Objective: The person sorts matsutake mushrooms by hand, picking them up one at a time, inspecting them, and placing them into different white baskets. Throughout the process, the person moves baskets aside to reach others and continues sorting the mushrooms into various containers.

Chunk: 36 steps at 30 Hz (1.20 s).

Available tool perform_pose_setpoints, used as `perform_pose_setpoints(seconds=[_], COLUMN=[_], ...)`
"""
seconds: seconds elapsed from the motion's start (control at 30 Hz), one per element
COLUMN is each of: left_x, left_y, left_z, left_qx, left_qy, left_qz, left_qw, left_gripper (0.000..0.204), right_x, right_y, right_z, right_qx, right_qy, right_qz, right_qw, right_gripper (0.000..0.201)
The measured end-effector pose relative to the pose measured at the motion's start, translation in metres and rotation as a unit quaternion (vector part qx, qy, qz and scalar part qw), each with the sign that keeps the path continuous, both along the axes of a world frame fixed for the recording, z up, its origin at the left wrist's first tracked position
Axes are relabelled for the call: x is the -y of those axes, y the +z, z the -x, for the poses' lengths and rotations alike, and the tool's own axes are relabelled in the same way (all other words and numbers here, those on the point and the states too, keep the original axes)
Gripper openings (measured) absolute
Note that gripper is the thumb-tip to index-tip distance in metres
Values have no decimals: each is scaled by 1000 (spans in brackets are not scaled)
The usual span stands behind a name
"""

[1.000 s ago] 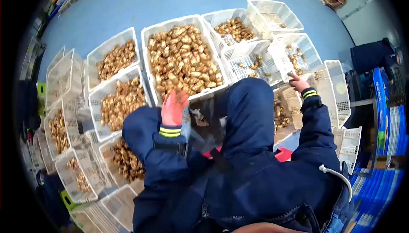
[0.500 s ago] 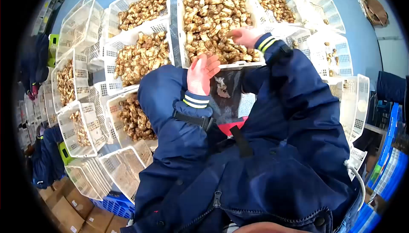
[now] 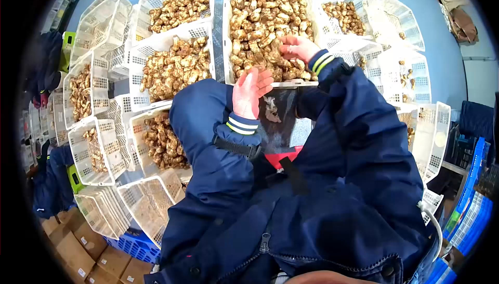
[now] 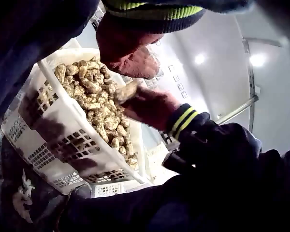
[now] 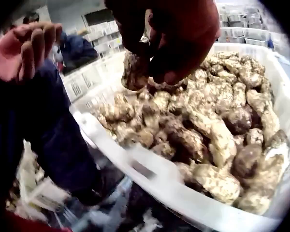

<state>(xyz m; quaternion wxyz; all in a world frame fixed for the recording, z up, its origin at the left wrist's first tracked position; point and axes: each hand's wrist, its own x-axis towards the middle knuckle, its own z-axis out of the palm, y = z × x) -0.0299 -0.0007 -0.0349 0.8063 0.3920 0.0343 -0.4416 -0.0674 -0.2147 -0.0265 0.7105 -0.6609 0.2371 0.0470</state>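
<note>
A white basket (image 3: pixel 227 40) full of brown-and-cream mushroom-like pieces stands in front of the knees. The right hand (image 3: pixel 299 48) is over its right part; in the right wrist view that hand (image 5: pixel 166 41) pinches one piece (image 5: pixel 135 70) between thumb and fingers, above the heap. The left wrist view also shows the piece (image 4: pixel 127 92) at the right hand's (image 4: pixel 152 107) fingertips. Palm up, the left hand (image 3: pixel 250 93) is held at the basket's near left corner with fingers extended and nothing in it. In the right wrist view the left hand (image 5: pixel 26 53) is at the upper left.
More white baskets with pieces stand at left (image 3: pixel 135 76) and at right (image 3: pixel 427 76). Cardboard boxes (image 3: pixel 112 263) lie at the lower left, near a blue crate (image 3: pixel 136 245). Blue crates (image 3: pixel 470 201) are stacked at right. Another person's dark sleeve (image 3: pixel 52 180) shows at far left.
The right hand has come from the small baskets at right to the large basket and now pinches a piece. The left hand stays palm up near the knee. The head view has shifted.
</note>
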Motion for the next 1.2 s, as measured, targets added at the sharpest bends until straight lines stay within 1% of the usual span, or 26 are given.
perform_pose_setpoints(seconds=[0.03,0.1,0.13,0.17,0.23,0.27,0.3,0.33,0.5,0.53,0.57,0.63,0.67,0.7,0.77,0.8,0.83,0.87,0.9,0.93,0.97,1.03,1.07,1.1,1.17,1.2], left_x=[1,1,0,-1,-1,0,0,1,1,2,2,3,4,3,2,2,1,0,0,0,1,1,0,1,2,2], left_y=[5,-1,-4,-8,-9,-8,-4,9,9,12,15,13,12,12,14,15,15,11,12,13,14,15,17,20,29,31], left_z=[3,1,1,1,1,1,0,2,2,2,3,4,4,5,5,6,6,7,6,6,6,7,7,6,2,1], left_qx=[5,-3,-1,2,7,-3,-12,-7,-15,-24,-17,-2,-3,1,3,3,2,7,4,2,0,-2,-1,2,8,9], left_qy=[10,1,2,-2,-5,-8,-8,0,-2,2,-3,-7,-4,-10,-14,-19,-24,-18,-14,-11,-9,-6,-1,5,-4,2], left_qz=[-21,6,8,14,22,22,22,-37,-13,-25,-31,-37,-36,-33,-30,-26,-22,-3,-4,0,3,7,5,5,-23,-23], left_qw=[1000,1000,1000,1000,1000,1000,1000,999,1000,999,999,999,999,999,999,999,999,1000,1000,1000,1000,1000,1000,1000,1000,1000], left_gripper=[30,30,30,29,29,28,26,22,18,19,21,23,23,24,24,25,25,27,27,29,30,32,32,32,32,31], right_x=[4,-10,-7,-11,-26,-43,-45,-50,-50,-52,-51,-45,-41,-35,-3,2,65,76,73,33,-11,-3,0,-5,-10,-14], right_y=[11,34,13,9,14,51,58,64,57,60,65,55,51,50,-11,5,-68,-74,-78,-22,39,40,35,22,-10,-28], right_z=[-3,12,13,15,24,26,23,23,24,23,28,28,29,21,8,-4,-13,-43,-64,-79,-94,-125,-137,-141,-138,-132], right_qx=[64,138,249,216,236,226,249,222,138,206,119,137,184,97,95,26,121,205,278,218,174,113,36,56,-26,-48], right_qy=[74,29,51,4,-42,-33,25,14,-41,-11,-45,-35,-58,-140,-201,-283,-22,7,37,-76,-205,-68,-1,11,152,178], right_qz=[-56,-175,-279,-245,-292,-260,-290,-270,-255,-345,-189,-164,-242,-266,-164,-243,-421,-185,64,-29,-126,136,346,392,645,655], right_qw=[994,974,926,945,926,938,924,937,956,916,974,976,951,949,961,927,899,961,958,973,955,982,938,918,749,733], right_gripper=[23,21,24,31,45,59,67,68,56,47,83,86,39,31,18,13,11,13,17,22,29,39,34,32,37,43])
